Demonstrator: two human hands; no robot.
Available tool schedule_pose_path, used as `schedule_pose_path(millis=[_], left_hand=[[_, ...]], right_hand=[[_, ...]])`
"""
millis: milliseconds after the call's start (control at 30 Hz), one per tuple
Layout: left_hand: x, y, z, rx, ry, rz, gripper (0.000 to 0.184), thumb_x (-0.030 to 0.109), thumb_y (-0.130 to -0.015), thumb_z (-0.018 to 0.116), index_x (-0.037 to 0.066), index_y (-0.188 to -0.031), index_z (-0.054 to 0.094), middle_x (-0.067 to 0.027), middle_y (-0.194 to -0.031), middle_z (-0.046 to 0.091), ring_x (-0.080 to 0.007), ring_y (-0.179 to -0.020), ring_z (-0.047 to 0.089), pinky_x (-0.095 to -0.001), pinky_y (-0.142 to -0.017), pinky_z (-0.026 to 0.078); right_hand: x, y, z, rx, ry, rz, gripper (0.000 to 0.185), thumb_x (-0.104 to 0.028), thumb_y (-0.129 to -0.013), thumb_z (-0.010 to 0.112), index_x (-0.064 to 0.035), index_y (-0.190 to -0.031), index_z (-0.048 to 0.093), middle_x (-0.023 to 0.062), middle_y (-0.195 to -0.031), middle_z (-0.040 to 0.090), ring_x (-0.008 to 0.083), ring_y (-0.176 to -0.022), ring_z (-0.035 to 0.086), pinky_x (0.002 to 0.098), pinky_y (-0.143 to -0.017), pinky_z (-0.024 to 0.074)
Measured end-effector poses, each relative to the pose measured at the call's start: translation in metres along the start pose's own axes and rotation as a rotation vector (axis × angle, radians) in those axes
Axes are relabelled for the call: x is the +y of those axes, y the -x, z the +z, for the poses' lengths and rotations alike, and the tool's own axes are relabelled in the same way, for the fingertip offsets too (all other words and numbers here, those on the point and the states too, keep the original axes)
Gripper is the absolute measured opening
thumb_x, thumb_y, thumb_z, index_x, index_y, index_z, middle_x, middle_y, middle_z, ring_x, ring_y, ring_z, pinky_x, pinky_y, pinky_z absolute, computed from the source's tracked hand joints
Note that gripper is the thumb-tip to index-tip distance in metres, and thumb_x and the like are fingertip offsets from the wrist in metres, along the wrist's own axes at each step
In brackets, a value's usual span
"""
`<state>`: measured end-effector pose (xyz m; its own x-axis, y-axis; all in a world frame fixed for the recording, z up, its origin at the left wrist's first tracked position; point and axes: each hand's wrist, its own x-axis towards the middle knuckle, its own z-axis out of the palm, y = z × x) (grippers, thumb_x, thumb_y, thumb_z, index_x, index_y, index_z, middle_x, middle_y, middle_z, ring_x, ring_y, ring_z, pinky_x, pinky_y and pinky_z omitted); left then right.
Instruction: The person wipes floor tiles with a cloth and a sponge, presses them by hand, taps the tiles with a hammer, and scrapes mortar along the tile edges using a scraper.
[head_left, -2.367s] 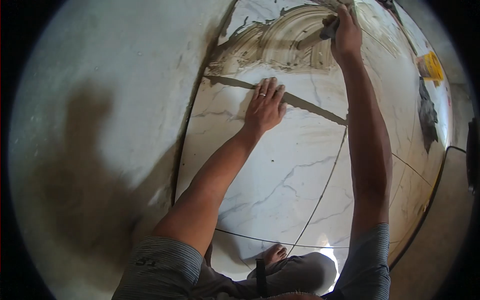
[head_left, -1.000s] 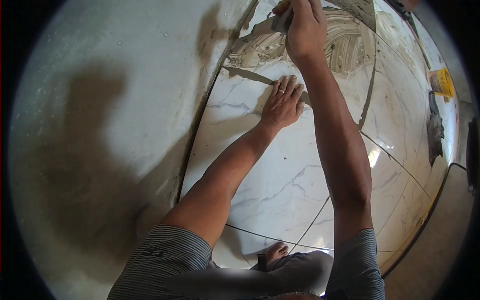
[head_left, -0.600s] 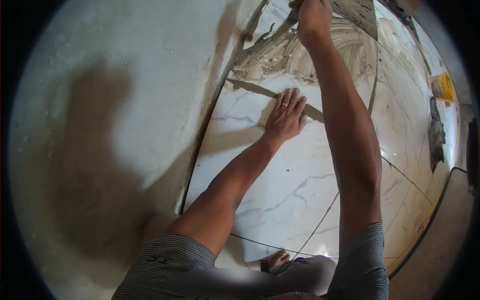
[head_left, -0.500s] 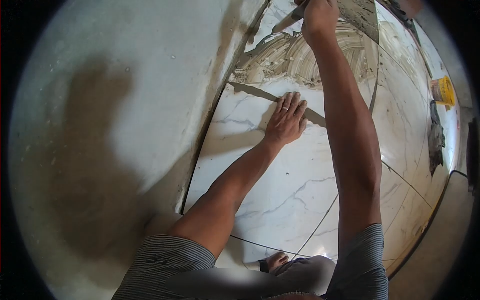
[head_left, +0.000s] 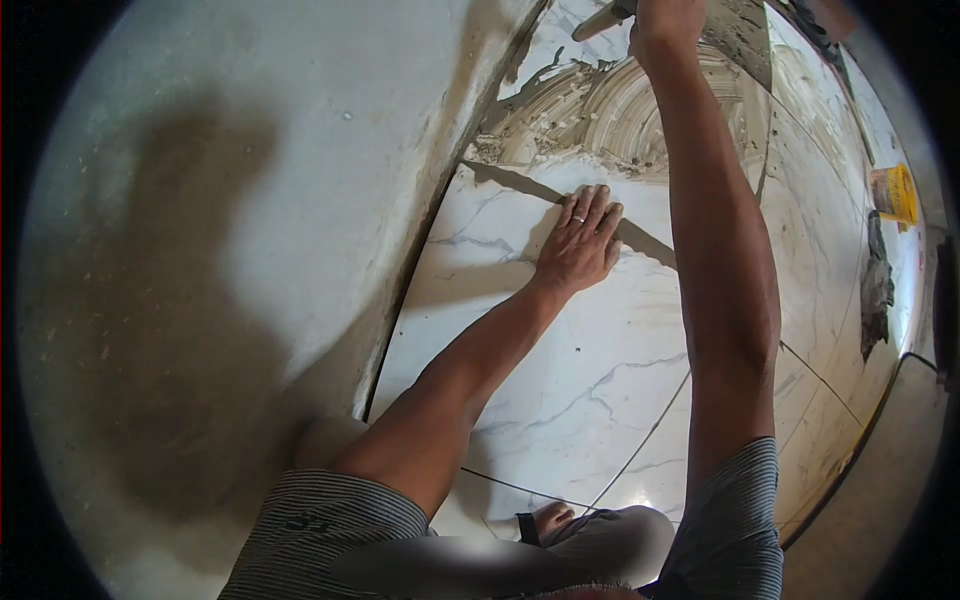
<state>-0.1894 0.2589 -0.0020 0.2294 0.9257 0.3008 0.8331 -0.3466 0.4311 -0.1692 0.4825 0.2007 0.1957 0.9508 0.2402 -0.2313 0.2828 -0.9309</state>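
My left hand [head_left: 580, 240] lies flat on a white marbled tile [head_left: 530, 340], its fingertips reaching the edge by a strip of grey mortar [head_left: 645, 243]. A ring shows on one finger. At the top edge of the view, my right hand [head_left: 668, 25] is wrapped round a tool [head_left: 603, 20] whose pale, narrow part sticks out to the left; the rest of the tool is hidden or cut off. Below and left of the right hand, brown paste [head_left: 620, 110] is smeared in curved ridges over a white marbled surface.
A yellow bucket [head_left: 897, 194] stands at the far right, with a dark grey rag-like thing [head_left: 877, 290] below it. A pale wall [head_left: 330, 180] bearing my shadow runs along the left. My bare foot [head_left: 553, 518] is at the bottom.
My right hand first swept left over the paste with the tool, then came back a little to the right. My left hand stays flat on the tile as the view shifts.
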Motion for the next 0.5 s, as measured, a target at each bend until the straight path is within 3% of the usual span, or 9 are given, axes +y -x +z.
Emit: schedule_pose_path(millis=[100, 233, 500], left_hand=[[0.000, 0.000, 0.000, 0.000, -0.003, 0.001, 0.054, 0.031, -0.086, 0.058, 0.004, -0.131, 0.047, -0.0215, -0.141, 0.038, -0.0380, -0.133, 0.034, -0.0499, -0.112, 0.023], [0.000, 0.002, 0.002, 0.011, 0.008, -0.003, 0.054, 0.031, -0.085, 0.059, 0.004, -0.131, 0.047, -0.0214, -0.141, 0.038, -0.0380, -0.132, 0.034, -0.0501, -0.112, 0.023], [0.000, 0.001, 0.001, -0.001, 0.000, -0.003, 0.054, 0.032, -0.086, 0.058, 0.005, -0.131, 0.047, -0.0205, -0.142, 0.037, -0.0368, -0.133, 0.033, -0.0497, -0.112, 0.023]], right_hand=[[0.018, -0.010, -0.002, -0.064, 0.049, 0.146, 0.032, -0.027, -0.093, 0.049, -0.0021, -0.113, 0.052, 0.0014, -0.059, 0.043, 0.0121, -0.048, 0.041, 0.0281, -0.043, 0.0317], [0.005, 0.004, 0.002, -0.042, -0.045, -0.045, 0.034, -0.027, -0.095, 0.048, -0.0035, -0.119, 0.052, -0.0001, -0.058, 0.041, 0.0115, -0.049, 0.040, 0.0286, -0.045, 0.0336], [0.008, 0.000, 0.000, -0.004, -0.006, -0.051, 0.034, -0.027, -0.094, 0.048, -0.0010, -0.114, 0.058, 0.0007, -0.059, 0.043, 0.0111, -0.049, 0.039, 0.0289, -0.046, 0.0336]])
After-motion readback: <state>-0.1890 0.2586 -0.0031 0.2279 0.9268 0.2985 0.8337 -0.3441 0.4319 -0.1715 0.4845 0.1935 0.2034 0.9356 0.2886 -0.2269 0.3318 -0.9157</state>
